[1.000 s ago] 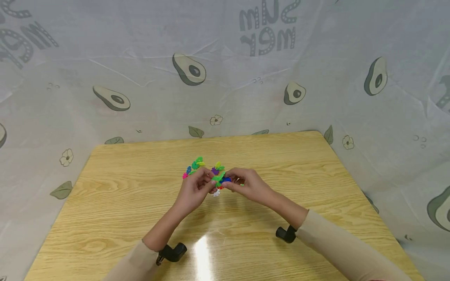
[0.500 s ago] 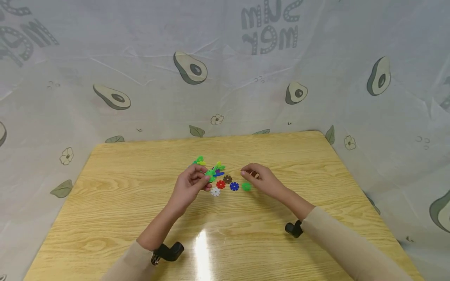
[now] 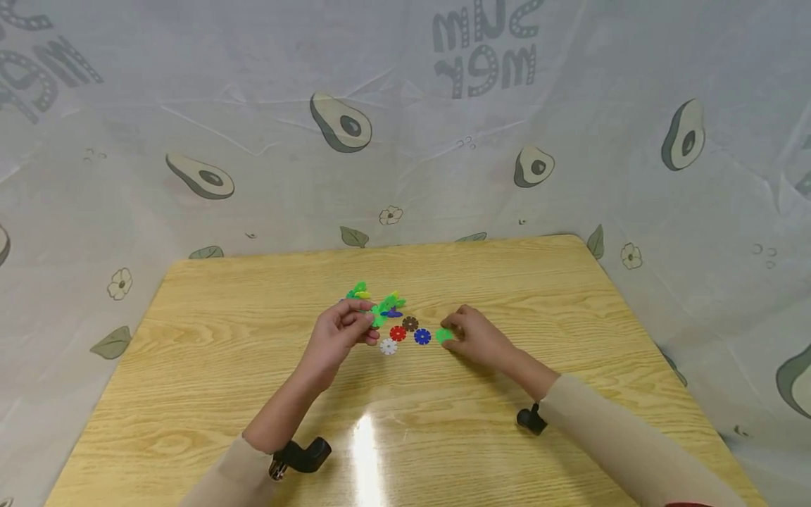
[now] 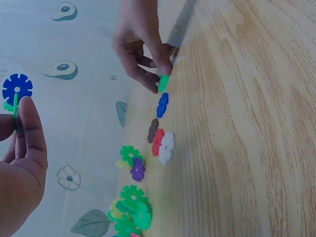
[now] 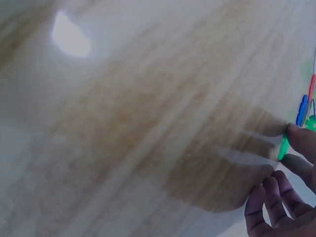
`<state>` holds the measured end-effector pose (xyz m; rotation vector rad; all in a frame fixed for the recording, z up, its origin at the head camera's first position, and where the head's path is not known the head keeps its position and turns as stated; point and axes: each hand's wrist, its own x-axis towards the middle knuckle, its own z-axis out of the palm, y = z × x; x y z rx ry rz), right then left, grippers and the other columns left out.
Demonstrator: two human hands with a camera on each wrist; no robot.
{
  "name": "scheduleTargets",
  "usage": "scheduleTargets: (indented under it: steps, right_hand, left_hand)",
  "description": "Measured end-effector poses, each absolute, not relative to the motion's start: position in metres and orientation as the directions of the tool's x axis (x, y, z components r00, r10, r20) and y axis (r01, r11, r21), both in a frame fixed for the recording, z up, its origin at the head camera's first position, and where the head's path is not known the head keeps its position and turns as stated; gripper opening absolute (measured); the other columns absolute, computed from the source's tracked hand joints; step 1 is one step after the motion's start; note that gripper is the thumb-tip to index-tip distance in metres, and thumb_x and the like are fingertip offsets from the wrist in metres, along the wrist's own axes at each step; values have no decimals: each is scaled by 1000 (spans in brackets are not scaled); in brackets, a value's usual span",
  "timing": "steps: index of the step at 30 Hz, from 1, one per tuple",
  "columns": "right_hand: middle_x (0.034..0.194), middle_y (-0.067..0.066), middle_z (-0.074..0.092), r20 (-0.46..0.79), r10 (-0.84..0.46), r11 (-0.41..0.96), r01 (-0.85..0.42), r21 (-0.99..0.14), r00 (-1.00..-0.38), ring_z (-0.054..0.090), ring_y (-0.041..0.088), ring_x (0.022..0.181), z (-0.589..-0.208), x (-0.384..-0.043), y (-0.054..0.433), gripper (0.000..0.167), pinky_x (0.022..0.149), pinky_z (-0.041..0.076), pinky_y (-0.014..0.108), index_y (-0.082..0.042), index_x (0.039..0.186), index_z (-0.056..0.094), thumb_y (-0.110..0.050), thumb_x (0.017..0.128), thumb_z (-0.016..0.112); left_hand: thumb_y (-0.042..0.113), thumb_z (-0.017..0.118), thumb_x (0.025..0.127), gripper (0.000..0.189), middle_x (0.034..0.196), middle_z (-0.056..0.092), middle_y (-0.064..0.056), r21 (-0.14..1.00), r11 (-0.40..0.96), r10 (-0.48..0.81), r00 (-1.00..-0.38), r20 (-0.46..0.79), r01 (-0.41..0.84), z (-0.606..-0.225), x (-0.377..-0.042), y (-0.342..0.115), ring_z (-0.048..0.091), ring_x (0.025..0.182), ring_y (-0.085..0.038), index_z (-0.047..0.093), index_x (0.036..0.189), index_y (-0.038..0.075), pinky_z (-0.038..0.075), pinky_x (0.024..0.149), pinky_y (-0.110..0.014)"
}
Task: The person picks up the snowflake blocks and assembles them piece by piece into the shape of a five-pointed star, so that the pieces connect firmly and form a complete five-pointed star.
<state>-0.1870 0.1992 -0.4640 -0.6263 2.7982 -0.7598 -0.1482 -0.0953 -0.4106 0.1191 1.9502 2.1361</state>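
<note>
My left hand [image 3: 336, 338] pinches a green notched building disc [image 4: 16, 111] between thumb and fingers. A blue disc [image 4: 17, 83] is slotted into it, raised in front of the curtain in the left wrist view. My right hand [image 3: 478, 340] has thumb and finger at opposite edges of a single green building disc [image 3: 443, 336], low at the tabletop. Left of it lie a blue disc [image 3: 422, 336], a red disc [image 3: 398, 333], a brown disc [image 3: 410, 324] and a white disc [image 3: 388, 346], all flat.
Behind the left hand stands a joined cluster of green and yellow discs [image 4: 133, 207]. Near it is another small cluster with a purple disc [image 4: 138, 169]. The wooden table [image 3: 519, 282] meets an avocado-print curtain [image 3: 431, 176] at its back edge.
The right hand has left the joined piece, moved right, then come down onto the green disc. The left hand keeps its piece and has drawn slightly left.
</note>
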Motion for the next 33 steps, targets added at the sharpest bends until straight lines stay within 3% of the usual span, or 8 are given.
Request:
scheduleTargets:
  steps: [6,11,15,20,26,33]
  right_hand:
    - [112,11,62,-30,-442,788,-372,-490,-897,57,19,97,-470,-181,201,31,81,56,35,-2,124,72,-19,98,75]
    - [106,8,62,9,-448,796,-403,-451,-894,56,17,94,-471,-177,200,27,80,56,35,-3,117,71,-20,97,76]
    - [104,7,66,-1,-437,769,-373,-519,-899,59,16,92,-470,-179,200,25,80,57,34,-3,116,67,-19,98,74]
    - [106,9,70,-3,-435,693,-333,-639,-901,64,13,89,-456,-179,194,28,73,57,27,-2,124,62,-14,101,69]
    - [105,5,71,122,-479,621,-433,-653,-870,63,10,87,-430,-172,184,35,76,60,26,-2,133,64,-16,101,70]
    - [96,-1,71,278,-526,503,-557,-661,-804,64,7,84,-410,-162,171,30,76,62,32,-6,125,71,-17,97,77]
  left_hand:
    - [4,56,107,32,86,70,5,984,-86,243,-961,-130,-155,-407,-147,-94,71,82,-11,54,136,-9,63,79,-24]
    - [4,57,106,29,86,71,2,981,-77,231,-960,-158,-180,-408,-147,-92,71,81,-12,56,133,-8,64,77,-24]
    - [4,56,106,29,85,72,3,980,-65,229,-959,-168,-187,-410,-148,-92,71,79,-10,57,133,-9,64,77,-23]
    - [3,55,107,31,83,72,6,980,-45,228,-957,-178,-193,-412,-149,-92,71,79,-9,58,135,-8,64,77,-23]
    - [2,55,106,31,83,72,5,980,-36,208,-961,-184,-195,-414,-149,-91,71,79,-11,59,135,-8,64,76,-22]
    - [2,55,106,30,82,70,5,982,-36,163,-971,-177,-185,-414,-149,-89,71,76,-10,61,133,-8,63,74,-22]
